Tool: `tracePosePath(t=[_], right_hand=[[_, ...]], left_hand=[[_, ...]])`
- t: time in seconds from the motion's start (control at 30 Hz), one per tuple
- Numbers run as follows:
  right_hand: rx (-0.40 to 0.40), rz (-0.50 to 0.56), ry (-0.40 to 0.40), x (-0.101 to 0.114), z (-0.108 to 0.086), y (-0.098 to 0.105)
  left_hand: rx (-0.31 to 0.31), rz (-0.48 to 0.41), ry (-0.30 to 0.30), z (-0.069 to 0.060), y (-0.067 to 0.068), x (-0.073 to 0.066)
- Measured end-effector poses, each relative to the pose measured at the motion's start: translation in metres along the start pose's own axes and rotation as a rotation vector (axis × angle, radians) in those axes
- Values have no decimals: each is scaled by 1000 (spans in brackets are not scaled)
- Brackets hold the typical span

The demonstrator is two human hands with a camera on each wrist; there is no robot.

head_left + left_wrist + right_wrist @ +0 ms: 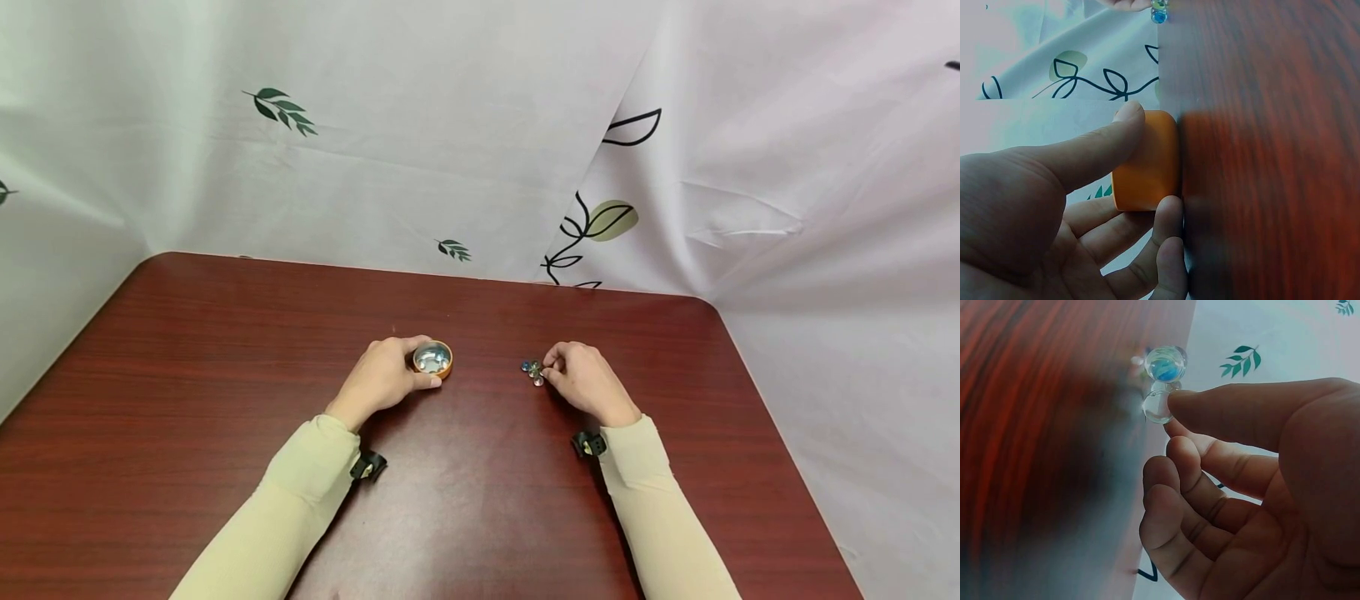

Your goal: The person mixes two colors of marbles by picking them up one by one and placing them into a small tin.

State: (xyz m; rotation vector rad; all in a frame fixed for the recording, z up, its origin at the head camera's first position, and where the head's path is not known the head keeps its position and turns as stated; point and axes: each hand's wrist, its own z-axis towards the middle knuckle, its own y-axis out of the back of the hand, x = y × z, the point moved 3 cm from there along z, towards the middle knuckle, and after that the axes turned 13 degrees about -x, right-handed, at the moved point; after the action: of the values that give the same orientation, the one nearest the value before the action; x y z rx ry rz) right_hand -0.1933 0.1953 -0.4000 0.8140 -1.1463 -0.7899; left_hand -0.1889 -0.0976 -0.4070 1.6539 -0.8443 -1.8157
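Note:
My left hand (378, 375) holds a small round bowl (433, 359) by its sides, thumb near and fingers on the far side. The bowl is shiny silver inside and orange outside; in the left wrist view its orange wall (1147, 165) stands upright on the table. To the right, my right hand (591, 385) is at a small cluster of glass marbles (533, 372). Between thumb and index finger it pinches a clear marble (1156, 407). Right beside that one, a marble with a blue and green swirl (1166, 365) shows in the right wrist view.
Both hands work over a dark red-brown wooden table (465, 500) with rounded far corners. A pale curtain (420, 142) with leaf prints hangs behind it and along the sides. A stretch of tabletop separates the bowl from the marbles.

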Motion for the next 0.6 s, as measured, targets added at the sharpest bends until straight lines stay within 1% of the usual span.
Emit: tracePosePath(t=[0.4, 0.6], right_hand=[[7, -11, -4, 1, 1, -1], [1, -18, 2, 0, 2, -1]], left_hand=[[-5, 3, -9, 1, 0, 0], [-1, 1, -2, 0, 0, -1]])
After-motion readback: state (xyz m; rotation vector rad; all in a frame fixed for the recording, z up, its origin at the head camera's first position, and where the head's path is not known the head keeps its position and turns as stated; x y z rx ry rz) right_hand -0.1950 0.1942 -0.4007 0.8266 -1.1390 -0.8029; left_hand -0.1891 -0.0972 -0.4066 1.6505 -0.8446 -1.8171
